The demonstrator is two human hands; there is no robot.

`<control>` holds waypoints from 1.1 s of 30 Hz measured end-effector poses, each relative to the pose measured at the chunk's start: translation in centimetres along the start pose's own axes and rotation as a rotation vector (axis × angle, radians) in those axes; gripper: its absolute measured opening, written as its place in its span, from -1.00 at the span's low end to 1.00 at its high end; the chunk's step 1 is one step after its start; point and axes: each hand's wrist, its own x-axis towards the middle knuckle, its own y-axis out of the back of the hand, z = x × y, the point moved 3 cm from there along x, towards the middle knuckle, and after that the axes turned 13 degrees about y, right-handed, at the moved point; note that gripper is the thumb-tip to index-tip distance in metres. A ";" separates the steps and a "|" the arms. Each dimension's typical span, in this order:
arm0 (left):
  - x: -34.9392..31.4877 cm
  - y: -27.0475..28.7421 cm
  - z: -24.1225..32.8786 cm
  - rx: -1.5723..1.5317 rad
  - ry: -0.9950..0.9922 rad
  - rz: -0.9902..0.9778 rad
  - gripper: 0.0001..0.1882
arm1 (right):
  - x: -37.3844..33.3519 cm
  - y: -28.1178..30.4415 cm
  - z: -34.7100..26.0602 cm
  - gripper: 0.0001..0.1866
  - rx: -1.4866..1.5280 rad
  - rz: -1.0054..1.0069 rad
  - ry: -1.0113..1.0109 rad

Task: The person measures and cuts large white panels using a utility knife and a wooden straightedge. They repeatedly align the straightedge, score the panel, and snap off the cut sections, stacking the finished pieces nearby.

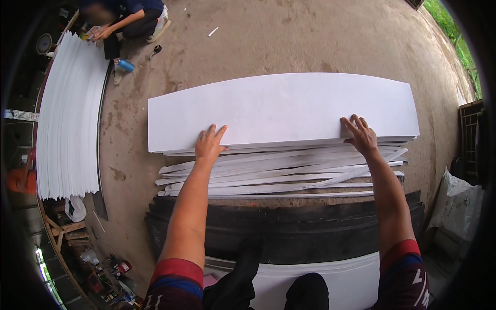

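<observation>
A long white sheet [284, 106] lies across the ground in front of me, on top of a stack of similar sheets whose edges show along its near side. My left hand [208, 144] rests on the near edge of the sheet, left of its middle, with the fingers spread. Toward the right end, my right hand [362, 135] touches the same edge, its fingers stretched out over the white surface. Neither hand is wrapped around anything. Loose narrow white strips [268, 168] lie in a heap just below the stack, under my forearms.
Black sheets [289, 227] and more white sheets [325, 279] lie close to my legs. At left stands a tall pile of white sheets [70, 119], where a co-worker [137, 20] crouches beside a blue bottle [125, 65]. A white sack [457, 204] is at right; tools [111, 281] lie lower left.
</observation>
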 end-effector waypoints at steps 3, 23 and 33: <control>0.1 -0.3 0.1 -0.010 0.003 0.004 0.06 | 0.2 -0.3 0.4 0.11 0.044 -0.007 0.015; 1.0 4.5 3.8 0.100 0.066 -0.304 0.05 | 0.2 -0.5 -3.8 -0.07 0.153 -0.052 -0.248; -21.6 10.7 33.0 0.122 -1.157 -0.184 -0.05 | -27.9 1.5 -15.4 -0.26 0.629 0.473 -0.466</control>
